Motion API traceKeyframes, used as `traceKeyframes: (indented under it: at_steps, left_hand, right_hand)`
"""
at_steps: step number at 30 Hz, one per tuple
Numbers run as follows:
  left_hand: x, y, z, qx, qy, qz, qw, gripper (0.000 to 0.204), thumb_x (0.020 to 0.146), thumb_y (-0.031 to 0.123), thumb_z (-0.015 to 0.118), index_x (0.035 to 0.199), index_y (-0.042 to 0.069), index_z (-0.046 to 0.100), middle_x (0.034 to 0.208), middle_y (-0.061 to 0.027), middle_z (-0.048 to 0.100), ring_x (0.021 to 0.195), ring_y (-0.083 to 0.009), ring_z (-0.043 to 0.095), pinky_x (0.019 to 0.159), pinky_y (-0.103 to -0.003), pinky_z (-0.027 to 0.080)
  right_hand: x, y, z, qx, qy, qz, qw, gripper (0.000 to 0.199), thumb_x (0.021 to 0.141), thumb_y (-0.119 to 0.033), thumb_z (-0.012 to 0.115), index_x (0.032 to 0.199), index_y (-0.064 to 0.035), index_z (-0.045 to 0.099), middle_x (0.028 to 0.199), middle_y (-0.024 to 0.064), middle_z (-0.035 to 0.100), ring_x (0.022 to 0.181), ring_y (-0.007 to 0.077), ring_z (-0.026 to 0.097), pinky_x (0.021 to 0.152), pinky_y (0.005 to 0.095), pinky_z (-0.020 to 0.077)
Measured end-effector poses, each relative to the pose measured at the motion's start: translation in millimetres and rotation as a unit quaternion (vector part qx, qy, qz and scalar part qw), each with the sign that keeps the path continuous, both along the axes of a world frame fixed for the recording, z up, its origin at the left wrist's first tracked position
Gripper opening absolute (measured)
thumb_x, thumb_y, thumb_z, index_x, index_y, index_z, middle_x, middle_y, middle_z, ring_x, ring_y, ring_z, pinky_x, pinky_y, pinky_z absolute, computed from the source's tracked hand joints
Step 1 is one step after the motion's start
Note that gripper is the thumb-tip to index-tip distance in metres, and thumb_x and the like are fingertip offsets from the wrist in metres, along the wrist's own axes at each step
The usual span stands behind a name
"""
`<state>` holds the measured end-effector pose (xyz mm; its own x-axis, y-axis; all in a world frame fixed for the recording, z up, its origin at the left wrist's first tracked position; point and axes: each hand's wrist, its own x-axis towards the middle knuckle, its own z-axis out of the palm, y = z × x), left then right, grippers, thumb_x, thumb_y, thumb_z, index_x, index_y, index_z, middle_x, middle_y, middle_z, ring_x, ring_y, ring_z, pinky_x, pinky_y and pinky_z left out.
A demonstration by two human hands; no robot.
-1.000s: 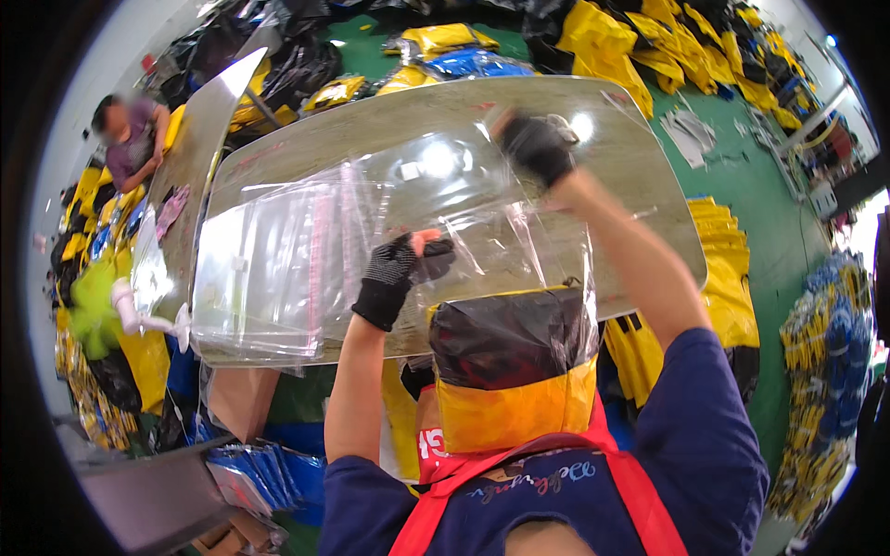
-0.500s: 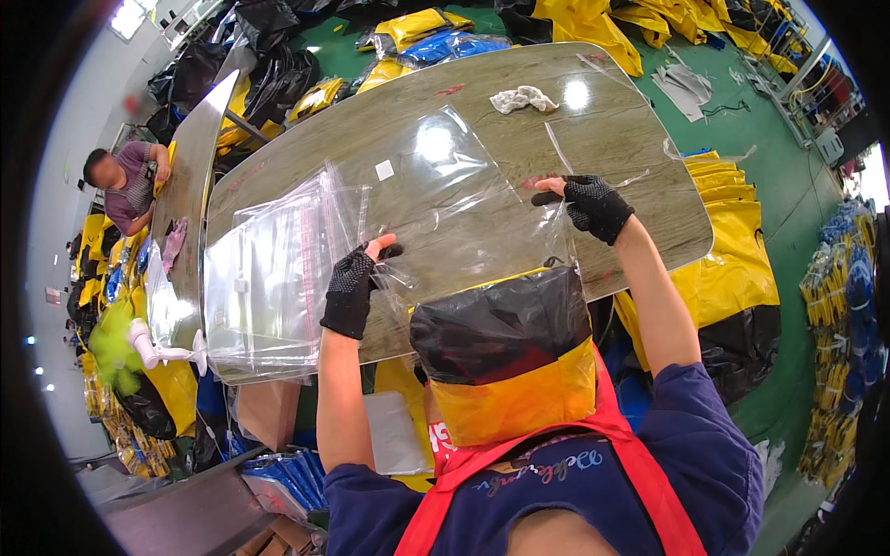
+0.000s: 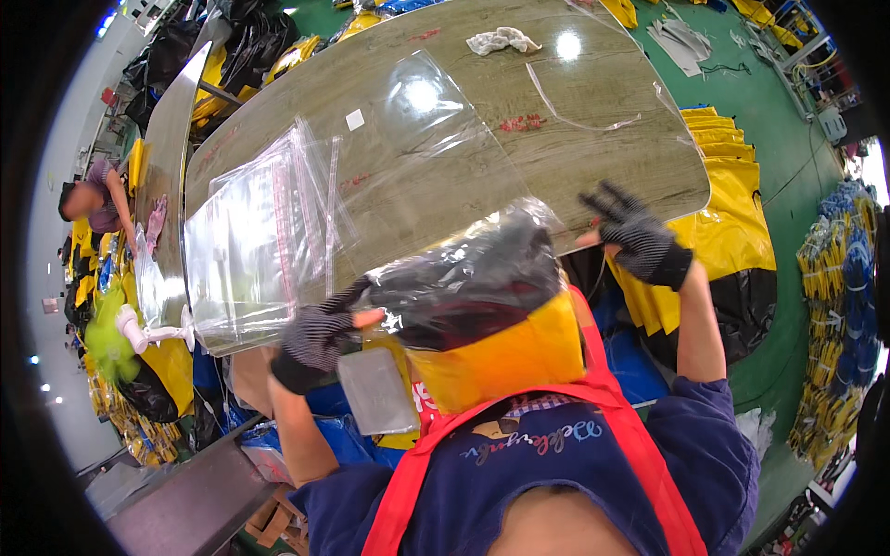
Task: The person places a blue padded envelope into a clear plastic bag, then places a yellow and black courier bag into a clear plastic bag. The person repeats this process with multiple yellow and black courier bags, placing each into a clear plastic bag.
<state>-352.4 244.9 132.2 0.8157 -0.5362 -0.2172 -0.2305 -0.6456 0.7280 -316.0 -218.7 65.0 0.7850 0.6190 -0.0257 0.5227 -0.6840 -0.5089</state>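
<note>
Clear plastic encloses a black-and-yellow folded garment, held at the near edge of the wooden table. The left hand, gloved, is closed on the bag's edge; the right hand, fingers spread, holds nothing. Bagging is judged nearly complete; sealing the mouth appears to be required next, beside the stack of empty bags.

My left hand, in a dark knit glove, is raised at the near edge of the worktop, just left of my chest. Its fingers are curled and pinched closed, fingertips bare. The left forearm rises steeply from the lower edge, elbow bent. My right hand, gloved alike, is lifted at the near right edge, fingers spread wide and gripping nothing. The right forearm stands nearly upright, blue sleeve pushed to the elbow.
</note>
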Motion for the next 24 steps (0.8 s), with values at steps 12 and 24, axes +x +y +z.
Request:
traceKeyframes:
  at_steps: [12, 24]
  left_hand:
    - [7.4, 58.6, 94.2, 0.154, -0.054, 0.202, 0.966, 0.03, 0.09, 0.022, 0.059, 0.112, 0.003, 0.065, 0.096, -0.0124, 0.069, 0.082, -0.0142, 0.062, 0.075, -0.028, 0.048]
    - [-92.9, -37.9, -138.7, -0.051, -0.194, 0.293, 0.935, 0.071, 0.096, 0.04, 0.04, 0.146, -0.002, 0.014, 0.149, -0.0258, 0.019, 0.14, -0.0374, 0.02, 0.112, -0.042, 0.02]
  right_hand:
    - [17.9, 164.2, 32.0, 0.139, -0.172, 0.025, 0.975, 0.036, 0.09, -0.034, 0.052, 0.116, -0.0091, 0.059, 0.122, 0.0149, 0.057, 0.122, 0.0326, 0.047, 0.105, 0.0511, 0.029]
    - [-46.4, 133.3, -48.2, 0.083, 0.0, -0.145, 0.986, 0.067, 0.083, -0.037, 0.061, 0.139, -0.0085, 0.037, 0.14, 0.0207, 0.039, 0.128, 0.0398, 0.036, 0.107, 0.0447, 0.0283]
